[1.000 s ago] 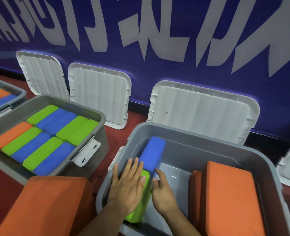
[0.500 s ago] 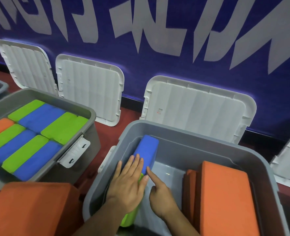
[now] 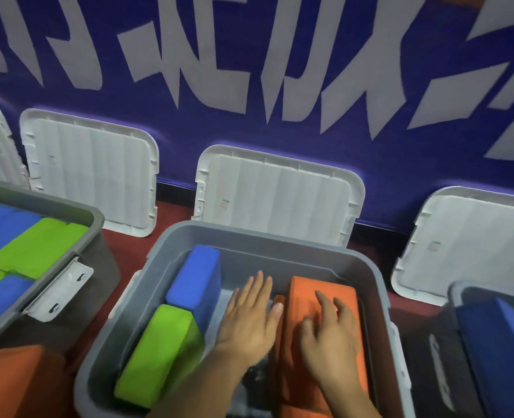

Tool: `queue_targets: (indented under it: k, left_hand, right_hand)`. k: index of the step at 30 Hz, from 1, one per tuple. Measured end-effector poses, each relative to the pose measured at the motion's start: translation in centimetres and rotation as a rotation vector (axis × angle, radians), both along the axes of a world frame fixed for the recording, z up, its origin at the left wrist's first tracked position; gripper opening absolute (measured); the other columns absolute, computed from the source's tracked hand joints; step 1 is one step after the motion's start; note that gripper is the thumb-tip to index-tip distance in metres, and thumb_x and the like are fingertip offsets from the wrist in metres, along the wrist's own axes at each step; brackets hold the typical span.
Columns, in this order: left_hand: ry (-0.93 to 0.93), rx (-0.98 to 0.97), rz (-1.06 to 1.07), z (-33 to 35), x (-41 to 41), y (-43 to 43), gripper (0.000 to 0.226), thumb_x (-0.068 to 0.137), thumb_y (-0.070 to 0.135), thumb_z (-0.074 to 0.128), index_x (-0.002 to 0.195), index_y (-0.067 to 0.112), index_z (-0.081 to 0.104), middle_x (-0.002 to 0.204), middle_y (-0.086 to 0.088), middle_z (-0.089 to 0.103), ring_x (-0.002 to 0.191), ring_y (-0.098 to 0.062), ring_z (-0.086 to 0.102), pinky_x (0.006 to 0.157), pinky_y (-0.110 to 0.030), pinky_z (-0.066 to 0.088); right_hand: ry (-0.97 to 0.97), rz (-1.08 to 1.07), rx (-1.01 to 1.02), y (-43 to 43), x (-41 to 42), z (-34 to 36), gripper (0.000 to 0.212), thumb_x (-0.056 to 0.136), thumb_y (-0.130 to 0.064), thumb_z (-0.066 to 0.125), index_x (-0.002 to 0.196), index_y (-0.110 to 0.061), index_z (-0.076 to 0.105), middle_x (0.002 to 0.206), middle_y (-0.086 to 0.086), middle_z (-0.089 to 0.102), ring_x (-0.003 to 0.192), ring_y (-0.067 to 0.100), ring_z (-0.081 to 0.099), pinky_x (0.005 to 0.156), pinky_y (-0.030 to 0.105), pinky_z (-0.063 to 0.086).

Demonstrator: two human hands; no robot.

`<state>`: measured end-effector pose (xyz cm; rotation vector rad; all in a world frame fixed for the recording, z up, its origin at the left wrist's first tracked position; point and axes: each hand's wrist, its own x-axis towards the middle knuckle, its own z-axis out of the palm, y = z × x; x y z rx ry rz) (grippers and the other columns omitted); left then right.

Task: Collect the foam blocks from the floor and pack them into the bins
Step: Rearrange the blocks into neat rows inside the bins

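Left fingers (image 3: 258, 286): straight and spread, holding nothing; the left hand (image 3: 249, 324) lies flat over the gap in the middle bin (image 3: 268, 233), with the thumb at the thin orange block (image 3: 278, 300).
Right fingers (image 3: 325, 303): loosely bent and laid on the face of the big orange block (image 3: 304, 289), not wrapped round it; the right hand (image 3: 332, 339) is blurred.
Orange blocks: on edge along the middle bin's right side, thin one just left of the big one.
Blue block (image 3: 195, 279): leaning on the same bin's left wall.
Green block (image 3: 159, 354): in front of the blue one, touching it.
Left bin (image 3: 77, 208): packed with green and blue blocks.
Right bin (image 3: 458, 289): holds a dark blue block (image 3: 491, 342).
Loose orange block (image 3: 8, 381): outside the bins, bottom left.
Lids (image 3: 280, 194): white, leaning on the blue wall (image 3: 189, 122).
Floor (image 3: 123, 242): red.
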<state>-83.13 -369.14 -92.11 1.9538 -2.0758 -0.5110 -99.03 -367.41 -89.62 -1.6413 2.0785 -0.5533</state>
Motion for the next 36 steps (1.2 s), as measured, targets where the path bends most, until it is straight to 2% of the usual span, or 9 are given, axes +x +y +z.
queue_targets:
  k: [4, 11, 15, 17, 19, 22, 25, 29, 36]
  left_hand:
    - [0.113, 0.214, 0.031, -0.5, -4.6, -1.1, 0.081, 0.092, 0.069, 0.002, 0.162, 0.027, 0.0, 0.17, 0.001, 0.004, 0.156, -0.014, 0.007, 0.126, -0.033, 0.007]
    - [0.339, 0.365, 0.142, 1.2, -7.2, -1.5, 0.068, 0.099, 0.07, 0.021, 0.158, 0.046, 0.001, 0.166, 0.0, 0.009, 0.151, -0.024, 0.025, 0.122, -0.042, 0.025]
    - [0.554, 0.254, 0.239, 3.7, -4.7, -1.5, 0.083, 0.085, 0.085, 0.017, 0.158, 0.048, 0.005, 0.163, 0.003, 0.015, 0.147, -0.021, 0.034, 0.121, -0.036, 0.025]
    - [0.68, 0.149, 0.25, 5.2, -3.0, -1.1, 0.082, 0.083, 0.08, 0.018, 0.157, 0.044, 0.016, 0.16, 0.009, 0.02, 0.145, -0.012, 0.034, 0.112, -0.019, 0.02]
    - [0.788, 0.078, 0.261, 6.0, -1.2, -0.9, 0.081, 0.079, 0.08, 0.018, 0.15, 0.041, 0.029, 0.154, 0.013, 0.031, 0.138, -0.005, 0.038, 0.103, -0.013, 0.022]
    - [0.879, 0.052, 0.247, 5.3, 1.7, -1.1, 0.085, 0.071, 0.1, 0.016, 0.132, 0.047, 0.044, 0.138, 0.017, 0.054, 0.127, -0.006, 0.052, 0.113, -0.034, 0.036]
    - [0.937, 0.131, 0.269, 4.3, 3.3, -1.4, 0.073, 0.071, 0.101, 0.025, 0.114, 0.05, 0.054, 0.123, 0.014, 0.064, 0.119, -0.012, 0.06, 0.11, -0.05, 0.042]
    - [0.985, 0.086, 0.281, 5.0, 3.1, -1.6, 0.076, 0.074, 0.098, 0.023, 0.116, 0.041, 0.051, 0.129, 0.02, 0.054, 0.12, 0.004, 0.052, 0.115, -0.038, 0.037]
    - [0.827, 0.039, 0.293, 1.0, 4.4, -3.4, 0.055, 0.092, 0.063, 0.012, 0.135, 0.042, 0.039, 0.156, 0.012, 0.037, 0.144, 0.0, 0.031, 0.122, -0.021, 0.019]
  right_hand:
    - [-0.022, -0.126, 0.251, -0.6, -3.6, -0.5, 0.068, 0.1, -0.049, 0.045, 0.16, -0.027, 0.021, 0.166, 0.015, 0.018, 0.151, 0.036, 0.021, 0.121, 0.044, 0.019]
    - [-0.319, -0.305, 0.191, -1.4, -4.5, 0.6, 0.084, 0.094, -0.059, 0.054, 0.16, -0.016, 0.025, 0.158, 0.018, 0.036, 0.142, 0.037, 0.039, 0.117, 0.049, 0.032]
    - [-0.611, -0.323, -0.005, -1.7, -3.8, 3.8, 0.058, 0.092, -0.072, 0.046, 0.119, -0.025, 0.065, 0.125, 0.011, 0.06, 0.11, 0.023, 0.059, 0.099, 0.042, 0.045]
    - [-0.746, -0.329, -0.03, -1.4, -2.6, 5.4, 0.05, 0.096, -0.071, 0.038, 0.101, -0.026, 0.06, 0.109, 0.003, 0.061, 0.097, 0.016, 0.059, 0.088, 0.04, 0.044]
    - [-0.872, -0.293, 0.004, -1.1, -1.1, 6.1, 0.054, 0.093, -0.077, 0.036, 0.106, -0.027, 0.052, 0.103, -0.001, 0.061, 0.095, 0.016, 0.061, 0.089, 0.043, 0.048]
    - [-0.974, -0.182, 0.079, -0.9, 1.6, 6.1, 0.048, 0.089, -0.066, 0.062, 0.121, -0.035, 0.045, 0.11, 0.001, 0.063, 0.1, 0.023, 0.066, 0.095, 0.053, 0.054]
    - [-0.892, 0.001, 0.105, -0.9, 4.2, 4.5, 0.051, 0.083, -0.038, 0.079, 0.127, -0.035, 0.054, 0.125, 0.003, 0.061, 0.11, 0.015, 0.065, 0.105, 0.048, 0.05]
    - [-0.708, 0.09, -0.015, -1.4, 6.8, 2.6, 0.058, 0.091, -0.014, 0.072, 0.141, -0.028, 0.048, 0.133, 0.001, 0.041, 0.117, 0.001, 0.046, 0.109, 0.02, 0.033]
    - [-0.615, 0.066, 0.017, -5.5, 10.1, -2.5, 0.069, 0.103, -0.034, 0.055, 0.161, -0.019, 0.021, 0.154, 0.01, 0.041, 0.139, 0.012, 0.036, 0.115, 0.021, 0.024]
